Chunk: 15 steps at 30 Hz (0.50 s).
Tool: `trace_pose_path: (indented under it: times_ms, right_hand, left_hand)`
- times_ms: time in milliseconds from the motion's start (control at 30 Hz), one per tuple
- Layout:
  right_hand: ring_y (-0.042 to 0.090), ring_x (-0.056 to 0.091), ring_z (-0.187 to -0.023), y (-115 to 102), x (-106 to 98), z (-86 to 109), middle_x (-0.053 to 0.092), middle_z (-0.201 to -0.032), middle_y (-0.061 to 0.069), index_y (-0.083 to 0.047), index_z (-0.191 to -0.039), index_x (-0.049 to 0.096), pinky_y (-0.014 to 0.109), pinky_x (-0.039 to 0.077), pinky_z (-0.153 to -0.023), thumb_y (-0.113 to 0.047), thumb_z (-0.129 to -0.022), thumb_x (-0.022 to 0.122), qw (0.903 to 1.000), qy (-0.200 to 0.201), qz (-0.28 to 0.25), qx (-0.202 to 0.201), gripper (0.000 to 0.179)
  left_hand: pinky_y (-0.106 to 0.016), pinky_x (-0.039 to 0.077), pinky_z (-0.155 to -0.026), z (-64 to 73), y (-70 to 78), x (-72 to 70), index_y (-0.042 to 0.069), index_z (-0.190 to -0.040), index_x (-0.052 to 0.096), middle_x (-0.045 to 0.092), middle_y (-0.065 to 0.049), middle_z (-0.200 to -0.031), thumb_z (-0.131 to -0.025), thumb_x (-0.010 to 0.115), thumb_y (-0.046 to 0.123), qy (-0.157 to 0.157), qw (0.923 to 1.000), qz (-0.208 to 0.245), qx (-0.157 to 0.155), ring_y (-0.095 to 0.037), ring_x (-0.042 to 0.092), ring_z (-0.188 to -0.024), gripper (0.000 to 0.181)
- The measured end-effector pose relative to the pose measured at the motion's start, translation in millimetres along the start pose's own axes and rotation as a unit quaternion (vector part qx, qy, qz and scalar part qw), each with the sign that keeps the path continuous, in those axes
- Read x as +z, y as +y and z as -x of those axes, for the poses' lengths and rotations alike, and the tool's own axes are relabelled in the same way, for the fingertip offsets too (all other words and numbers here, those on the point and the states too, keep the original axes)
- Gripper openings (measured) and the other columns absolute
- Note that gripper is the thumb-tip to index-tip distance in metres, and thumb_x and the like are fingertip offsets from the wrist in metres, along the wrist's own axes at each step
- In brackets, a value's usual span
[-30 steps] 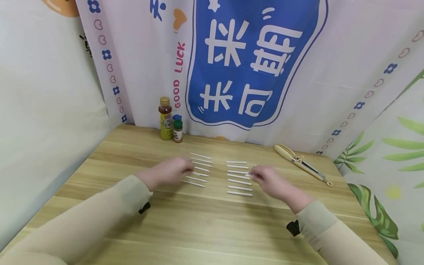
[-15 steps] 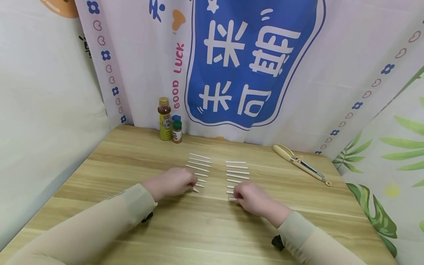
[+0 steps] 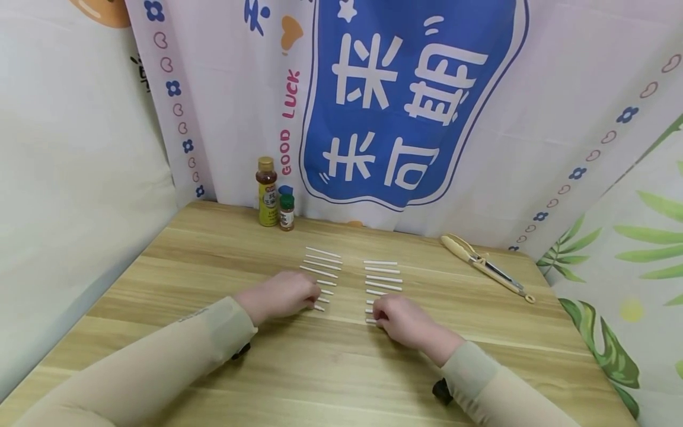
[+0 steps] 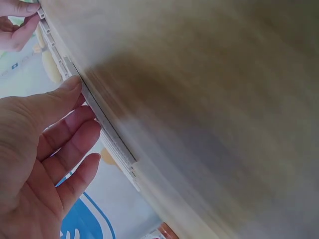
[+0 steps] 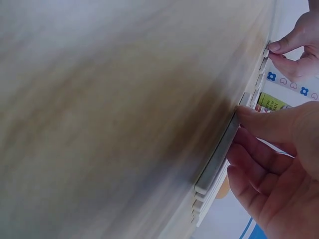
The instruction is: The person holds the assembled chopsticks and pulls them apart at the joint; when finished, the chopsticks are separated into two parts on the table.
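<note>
Two columns of thin white sticks lie side by side on the wooden table. My left hand (image 3: 285,293) is at the near end of the left column, thumb and forefinger pinching a white stick (image 4: 110,130) flat against the tabletop. At the near end of the right column, my right hand (image 3: 402,317) pinches another white stick (image 5: 219,152) in the same way. In both wrist views the other fingers curve loosely behind the stick. Beyond the hands, the left column's far sticks (image 3: 323,258) and the right column's far sticks (image 3: 383,279) lie roughly parallel; the hands partly cover the nearer ones.
A yellow-labelled bottle (image 3: 268,198) and a small green-capped jar (image 3: 286,213) stand at the table's back left. Cream-handled tongs (image 3: 488,267) lie at the back right. A printed curtain (image 3: 240,118) hangs behind the wooden table (image 3: 320,367).
Both hands have come toward the near ends of the columns, each setting a stick down there. Over the last half second they have barely shifted.
</note>
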State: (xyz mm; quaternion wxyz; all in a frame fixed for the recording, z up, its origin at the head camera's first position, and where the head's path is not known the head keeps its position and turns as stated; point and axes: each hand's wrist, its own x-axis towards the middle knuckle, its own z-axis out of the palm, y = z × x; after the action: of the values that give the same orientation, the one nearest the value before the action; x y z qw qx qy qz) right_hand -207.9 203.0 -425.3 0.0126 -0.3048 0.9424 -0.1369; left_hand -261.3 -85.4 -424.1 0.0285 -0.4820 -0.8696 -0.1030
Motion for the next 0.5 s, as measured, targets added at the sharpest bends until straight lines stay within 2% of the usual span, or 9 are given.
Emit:
trace_pose_path:
  times_ms: [233, 367, 433, 467, 500]
  right_hand:
    - [0.009, 0.049, -0.069, 1.6, 1.1, -0.9, 0.052, -0.076, -0.007, -0.014, -0.079, 0.061, 0.029, 0.044, -0.063, -0.003, -0.086, 0.074, 1.0000, 0.002, -0.005, 0.003, 0.018]
    - [0.011, 0.050, -0.069, 4.6, 0.5, 0.3, 0.053, -0.076, -0.006, -0.013, -0.080, 0.062, 0.030, 0.045, -0.063, -0.006, -0.087, 0.074, 0.9995, 0.015, -0.029, 0.001, 0.015]
    - [0.016, 0.056, -0.075, 9.0, -6.7, 3.2, 0.059, -0.083, -0.001, -0.009, -0.086, 0.065, 0.034, 0.049, -0.068, -0.012, -0.089, 0.073, 0.9981, 0.037, -0.049, 0.008, 0.009]
    - [0.019, 0.059, -0.082, 11.8, -14.0, 5.4, 0.062, -0.090, 0.003, -0.007, -0.092, 0.067, 0.037, 0.051, -0.074, -0.017, -0.091, 0.072, 0.9969, 0.051, -0.056, 0.019, 0.011]
    - [0.024, 0.061, -0.092, 15.4, -23.3, 8.4, 0.064, -0.101, 0.007, -0.007, -0.103, 0.067, 0.041, 0.051, -0.081, -0.023, -0.093, 0.070, 0.9954, 0.064, -0.063, 0.034, 0.019]
  left_hand:
    - [-0.030, 0.048, -0.062, -3.8, -0.9, 4.6, 0.017, -0.074, 0.062, 0.054, 0.009, -0.072, -0.085, 0.077, 0.012, 0.004, 1.0000, 0.000, 0.006, -0.009, 0.054, -0.066, 0.018]
    - [-0.031, 0.047, -0.060, -1.6, 1.3, 3.4, 0.016, -0.076, 0.062, 0.055, 0.008, -0.074, -0.086, 0.076, 0.014, 0.005, 0.9997, 0.019, -0.015, -0.010, 0.053, -0.066, 0.017]
    - [-0.035, 0.051, -0.067, 2.2, 0.7, -2.4, 0.014, -0.085, 0.068, 0.062, 0.002, -0.086, -0.089, 0.074, 0.018, 0.023, 0.9985, 0.035, -0.036, -0.014, 0.060, -0.075, 0.009]
    - [-0.037, 0.053, -0.075, 4.9, -0.5, -7.6, 0.013, -0.094, 0.070, 0.065, -0.001, -0.096, -0.091, 0.072, 0.023, 0.035, 0.9973, 0.042, -0.049, -0.018, 0.062, -0.085, 0.011]
    - [-0.041, 0.051, -0.085, 8.3, -2.2, -14.4, 0.013, -0.106, 0.071, 0.065, -0.005, -0.110, -0.093, 0.069, 0.027, 0.047, 0.9956, 0.047, -0.066, -0.022, 0.063, -0.098, 0.020]
